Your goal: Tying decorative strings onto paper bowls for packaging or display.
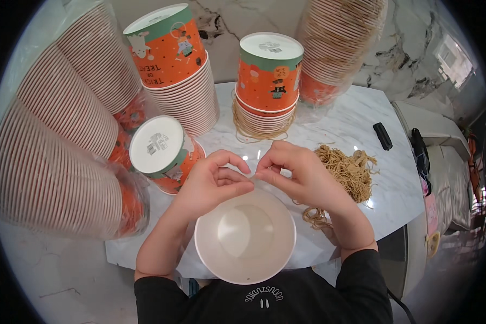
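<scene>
Above the far rim of a white paper bucket (279, 229), my two hands meet almost fingertip to fingertip. My left hand (213, 181) has curled fingers, with the thumb and a fingertip close together. My right hand (291, 170) pinches thumb against forefinger. Something thin and pale shows between the fingertips, too small to make out. The bucket stands open side up at the table's near edge, against my shirt, and a small dark dot marks its near rim. By my right wrist lies a tangled heap of tan string (349, 171), with a loose coil (317, 217) nearer me.
Orange and green printed buckets stand upside down in a stack (173, 70), another stack (270, 75) with string around its base, and one alone (159, 148). Plastic-wrapped bucket stacks (59, 167) crowd the left; another (340, 43) stands at the back. A black object (382, 136) lies far right.
</scene>
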`<state>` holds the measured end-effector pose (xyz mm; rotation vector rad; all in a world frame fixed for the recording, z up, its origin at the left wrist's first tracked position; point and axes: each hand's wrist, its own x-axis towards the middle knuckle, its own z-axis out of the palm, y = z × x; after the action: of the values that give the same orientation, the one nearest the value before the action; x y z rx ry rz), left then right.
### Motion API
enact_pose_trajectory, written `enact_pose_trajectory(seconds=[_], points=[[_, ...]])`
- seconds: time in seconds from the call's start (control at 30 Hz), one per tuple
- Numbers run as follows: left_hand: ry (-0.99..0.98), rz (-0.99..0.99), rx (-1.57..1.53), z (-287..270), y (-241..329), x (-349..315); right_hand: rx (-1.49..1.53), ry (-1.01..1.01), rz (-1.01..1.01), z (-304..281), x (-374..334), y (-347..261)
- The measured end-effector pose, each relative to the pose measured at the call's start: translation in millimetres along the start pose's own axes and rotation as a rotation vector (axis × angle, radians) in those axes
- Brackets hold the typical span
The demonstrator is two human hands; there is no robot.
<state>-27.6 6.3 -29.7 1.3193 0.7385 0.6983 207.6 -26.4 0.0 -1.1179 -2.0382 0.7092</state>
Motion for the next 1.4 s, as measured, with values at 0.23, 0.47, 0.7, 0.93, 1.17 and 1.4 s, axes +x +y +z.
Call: enact_pose_trajectory(seconds=[0.23, 0.47, 0.7, 0.93, 1.17, 1.4], points=[[0.110, 0.248, 0.242, 14.7, 3.3, -4.9, 0.053, 0.063, 0.061, 7.0, -6.8, -20.1], [0.132, 0.467, 0.540, 23.9, 10.5, -12.5, 0.331, 0.086, 0.214, 6.7, -5.8, -15.7], [0.136, 0.352, 0.516, 24.6, 13.6, -16.0, 0.298, 0.265, 0.153, 10.3, -4.9, -17.0], [0.124, 0.371, 0.594, 23.6, 10.7, -12.7, 0.228, 0.239, 0.061, 18.4, -6.7, -20.7], [0.150, 0.313, 0.542, 21.2, 6.9, -8.9, 0.090, 0.248, 0.034, 0.5, -12.6, -27.5], [0.416, 0.385, 0.701, 4.9, 3.4, -2.2, 0.952, 0.108, 0.283, -18.1, -18.7, -45.8]])
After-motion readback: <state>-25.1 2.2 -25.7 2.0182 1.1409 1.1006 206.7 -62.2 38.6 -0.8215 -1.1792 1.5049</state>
